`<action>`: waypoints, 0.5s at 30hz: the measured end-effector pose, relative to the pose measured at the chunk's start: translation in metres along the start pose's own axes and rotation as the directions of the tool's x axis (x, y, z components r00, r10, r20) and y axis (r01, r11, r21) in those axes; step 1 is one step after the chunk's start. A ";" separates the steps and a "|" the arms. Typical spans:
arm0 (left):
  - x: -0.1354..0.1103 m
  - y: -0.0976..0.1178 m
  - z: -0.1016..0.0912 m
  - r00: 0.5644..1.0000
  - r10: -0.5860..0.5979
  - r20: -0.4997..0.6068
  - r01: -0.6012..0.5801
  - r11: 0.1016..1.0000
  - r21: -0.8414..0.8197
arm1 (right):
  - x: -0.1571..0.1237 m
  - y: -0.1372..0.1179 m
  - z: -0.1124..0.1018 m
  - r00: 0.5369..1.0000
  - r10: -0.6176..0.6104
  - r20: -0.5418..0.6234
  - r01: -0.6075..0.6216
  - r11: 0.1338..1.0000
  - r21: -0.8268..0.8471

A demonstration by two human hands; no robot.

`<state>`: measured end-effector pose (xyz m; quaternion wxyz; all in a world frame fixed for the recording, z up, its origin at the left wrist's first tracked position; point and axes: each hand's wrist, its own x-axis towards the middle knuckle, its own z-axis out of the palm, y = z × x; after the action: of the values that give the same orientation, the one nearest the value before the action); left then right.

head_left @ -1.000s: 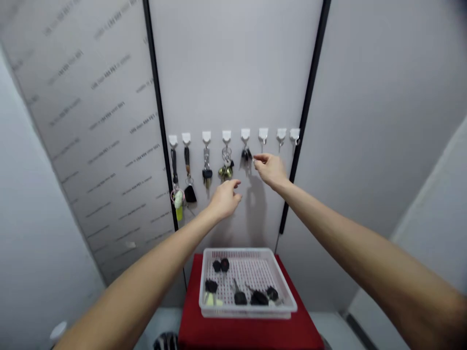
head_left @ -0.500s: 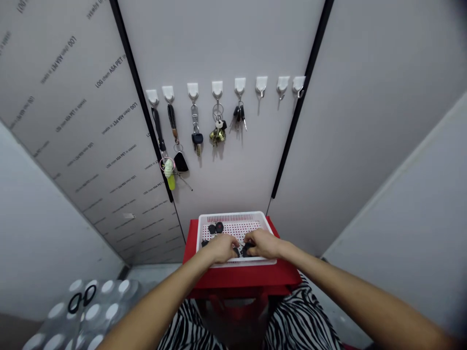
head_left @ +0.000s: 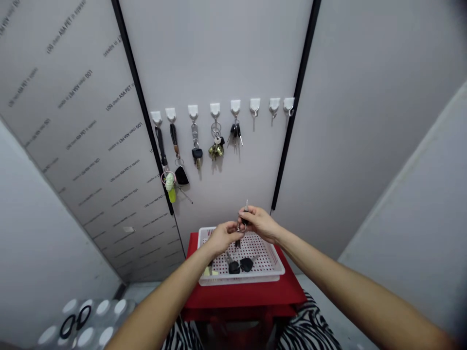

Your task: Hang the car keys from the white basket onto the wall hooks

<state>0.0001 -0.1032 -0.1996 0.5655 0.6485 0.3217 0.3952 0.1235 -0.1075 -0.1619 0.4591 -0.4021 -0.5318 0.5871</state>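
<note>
A ring of keys [head_left: 239, 228] is stretched between my two hands, above the white perforated basket [head_left: 279, 269]. My right hand [head_left: 260, 222] pinches a black-headed key whose silver blade points up. Closed on the lower part of the same bunch, my left hand [head_left: 223, 238] has a dark key hanging beneath its fingers. In the basket below lie black-headed keys [head_left: 246, 264] and, at the left, a pale yellow item [head_left: 210, 271] partly hidden by my left forearm.
White hooks [head_left: 255, 104] line the grey panel ahead; those at the left hold key bunches [head_left: 216, 147], three at the right hold nothing. The basket rests on a red surface [head_left: 244, 299]. Black-handled scissors [head_left: 75, 322] lie on capped bottles [head_left: 103, 307] at lower left.
Both hands have risen out of the basket with a ring of keys between them. The view has tilted up slightly, so the hooks appear lower.
</note>
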 end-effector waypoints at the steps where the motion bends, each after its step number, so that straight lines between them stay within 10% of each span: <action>1: 0.000 0.004 -0.001 0.999 -0.013 -0.039 0.013 1.000 -0.009 | 0.001 -0.003 0.001 1.000 -0.024 -0.014 0.024 1.000 -0.001; 7: 0.002 0.026 -0.016 0.968 -0.029 -0.248 0.037 0.999 0.028 | 0.003 -0.017 -0.007 0.987 -0.138 -0.081 0.138 0.990 0.002; 15: 0.006 0.054 -0.017 0.981 0.065 -0.185 0.007 0.932 0.363 | 0.001 -0.024 -0.002 0.964 -0.265 0.020 0.247 0.863 -0.441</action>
<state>-0.0135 -0.0978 -0.1447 0.3965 0.7047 0.4326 0.3988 0.1283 -0.1061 -0.1380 0.4411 -0.4332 -0.6895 0.3773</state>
